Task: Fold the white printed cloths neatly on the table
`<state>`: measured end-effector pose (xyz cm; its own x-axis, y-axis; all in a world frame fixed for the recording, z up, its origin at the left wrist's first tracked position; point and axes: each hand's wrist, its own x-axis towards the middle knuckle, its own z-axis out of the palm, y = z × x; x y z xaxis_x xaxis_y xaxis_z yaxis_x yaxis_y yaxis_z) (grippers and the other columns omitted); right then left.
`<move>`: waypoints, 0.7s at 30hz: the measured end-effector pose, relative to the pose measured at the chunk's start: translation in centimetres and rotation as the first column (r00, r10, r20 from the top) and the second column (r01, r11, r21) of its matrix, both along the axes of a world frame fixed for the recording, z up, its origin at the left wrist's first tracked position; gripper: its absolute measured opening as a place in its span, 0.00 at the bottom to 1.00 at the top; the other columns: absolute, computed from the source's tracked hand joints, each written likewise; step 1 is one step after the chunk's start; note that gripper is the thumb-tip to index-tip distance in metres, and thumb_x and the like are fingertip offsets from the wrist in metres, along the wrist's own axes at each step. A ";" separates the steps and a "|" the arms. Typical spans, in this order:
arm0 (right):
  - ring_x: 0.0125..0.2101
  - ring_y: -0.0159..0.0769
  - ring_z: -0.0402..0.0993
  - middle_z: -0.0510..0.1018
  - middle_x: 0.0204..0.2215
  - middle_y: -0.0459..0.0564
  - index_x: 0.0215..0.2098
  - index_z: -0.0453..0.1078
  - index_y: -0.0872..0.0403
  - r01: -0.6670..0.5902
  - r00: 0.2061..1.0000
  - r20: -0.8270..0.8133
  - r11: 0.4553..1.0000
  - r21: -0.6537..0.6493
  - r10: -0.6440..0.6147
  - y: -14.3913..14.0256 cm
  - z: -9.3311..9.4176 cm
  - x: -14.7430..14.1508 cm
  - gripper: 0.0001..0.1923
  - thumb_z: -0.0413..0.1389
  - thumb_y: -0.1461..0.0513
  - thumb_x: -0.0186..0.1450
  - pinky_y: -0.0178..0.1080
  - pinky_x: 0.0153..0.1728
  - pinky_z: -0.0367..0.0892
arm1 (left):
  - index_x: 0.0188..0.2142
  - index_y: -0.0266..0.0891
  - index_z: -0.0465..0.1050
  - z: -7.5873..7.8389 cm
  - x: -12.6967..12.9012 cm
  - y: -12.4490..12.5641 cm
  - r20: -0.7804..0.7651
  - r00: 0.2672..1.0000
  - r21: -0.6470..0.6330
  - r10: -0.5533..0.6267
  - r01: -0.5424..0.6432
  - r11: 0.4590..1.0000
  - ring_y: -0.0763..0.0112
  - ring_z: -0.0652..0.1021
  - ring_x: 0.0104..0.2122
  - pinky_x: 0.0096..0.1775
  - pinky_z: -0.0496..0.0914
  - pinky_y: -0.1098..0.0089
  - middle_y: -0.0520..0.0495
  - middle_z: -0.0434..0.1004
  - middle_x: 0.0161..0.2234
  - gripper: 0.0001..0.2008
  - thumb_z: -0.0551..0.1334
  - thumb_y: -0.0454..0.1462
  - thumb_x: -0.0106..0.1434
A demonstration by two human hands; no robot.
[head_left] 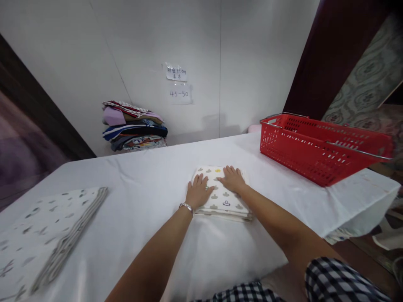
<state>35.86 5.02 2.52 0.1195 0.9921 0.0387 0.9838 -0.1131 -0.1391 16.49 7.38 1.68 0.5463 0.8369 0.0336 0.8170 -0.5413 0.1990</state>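
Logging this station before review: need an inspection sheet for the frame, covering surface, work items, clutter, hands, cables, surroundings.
Surface: table under a white cloth, creased, draped over the right edge.
Work items: folded patterned cloth, flat at mid-table, several layers at its near edge.
Clutter: larger folded patterned cloth at near left; red basket at right, contents not visible; stack of folded fabrics at the far left against the wall.
Hands: left hand and right hand both flat, palms down on the folded patterned cloth; bracelet on the left wrist.
Cables: nothing seen.
Surroundings: white wall with two paper notes; dark panels at both sides.
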 end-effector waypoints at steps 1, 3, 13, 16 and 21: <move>0.65 0.46 0.35 0.44 0.66 0.56 0.66 0.45 0.58 0.010 1.000 -0.022 1.000 -0.025 -0.010 0.2 -0.5 0.2 0.38 0.34 0.43 0.66 0.51 0.61 0.33 | 0.64 0.43 0.50 0.0 0.0 0.0 0.004 1.000 0.000 -0.003 0.003 1.000 0.57 0.45 0.65 0.60 0.48 0.47 0.46 0.41 0.66 0.33 0.41 0.54 0.65; 0.65 0.47 0.35 0.45 0.66 0.56 0.65 0.45 0.58 0.019 0.999 -0.042 0.999 -0.032 -0.021 0.3 -1.3 0.6 0.38 0.34 0.43 0.66 0.52 0.60 0.33 | 0.63 0.43 0.50 0.0 0.0 0.0 0.010 1.000 0.000 -0.007 0.007 1.000 0.56 0.45 0.65 0.59 0.48 0.47 0.45 0.42 0.66 0.33 0.41 0.54 0.65; 0.64 0.47 0.41 0.50 0.65 0.56 0.63 0.51 0.55 0.011 0.999 -0.040 0.999 -0.051 -0.013 0.0 -0.4 1.7 0.34 0.39 0.44 0.66 0.53 0.59 0.38 | 0.63 0.43 0.50 -0.7 0.0 0.5 0.028 0.999 0.009 -0.014 0.014 1.000 0.56 0.45 0.65 0.59 0.49 0.47 0.45 0.41 0.67 0.32 0.41 0.54 0.65; 0.64 0.45 0.42 0.50 0.65 0.54 0.64 0.50 0.53 0.082 0.996 -0.022 0.996 -0.046 -0.083 -0.8 -0.3 3.1 0.34 0.38 0.44 0.66 0.52 0.60 0.38 | 0.63 0.44 0.50 -0.7 0.0 0.5 0.033 0.999 -0.001 -0.016 0.016 1.000 0.58 0.45 0.65 0.59 0.49 0.47 0.45 0.41 0.66 0.32 0.41 0.54 0.64; 0.63 0.45 0.46 0.53 0.64 0.53 0.64 0.50 0.53 0.087 0.996 -0.021 0.993 -0.077 -0.089 -1.1 -0.1 4.5 0.33 0.38 0.45 0.66 0.51 0.60 0.40 | 0.61 0.46 0.53 0.2 0.1 0.5 0.081 0.997 -0.057 -0.020 0.025 0.998 0.59 0.46 0.65 0.59 0.49 0.48 0.46 0.43 0.66 0.29 0.44 0.53 0.64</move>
<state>40.40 3.89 2.43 0.2068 0.9776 -0.0404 0.9660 -0.2105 -0.1503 16.61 7.89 1.91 0.5623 0.8264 0.0296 0.7850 -0.5448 0.2948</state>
